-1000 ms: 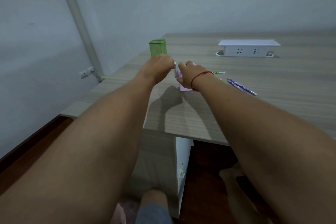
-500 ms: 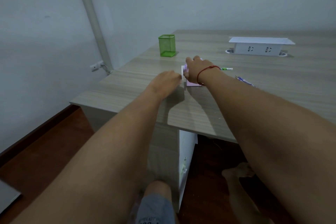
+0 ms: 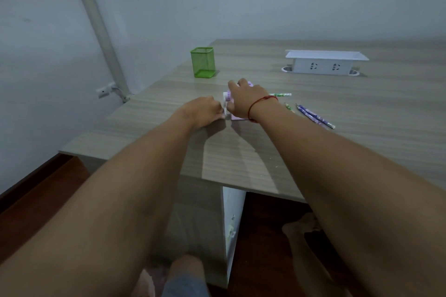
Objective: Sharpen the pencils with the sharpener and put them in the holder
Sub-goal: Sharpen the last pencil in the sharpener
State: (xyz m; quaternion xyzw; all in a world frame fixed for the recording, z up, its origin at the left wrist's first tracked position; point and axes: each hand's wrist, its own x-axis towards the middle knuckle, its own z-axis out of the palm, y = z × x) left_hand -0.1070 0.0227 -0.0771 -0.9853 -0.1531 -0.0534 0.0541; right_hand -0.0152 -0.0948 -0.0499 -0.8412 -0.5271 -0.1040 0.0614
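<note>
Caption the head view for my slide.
Left hand grips the crank, right hand holds the sharpener on the desk; purple pencils lie beside it, green holder behind.

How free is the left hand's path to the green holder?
Probably yes: only bare table lies between left hand and holder, but the hand is busy gripping the sharpener crank.

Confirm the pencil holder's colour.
The holder is bright green, see-through mesh; the head view shows it best.
</note>
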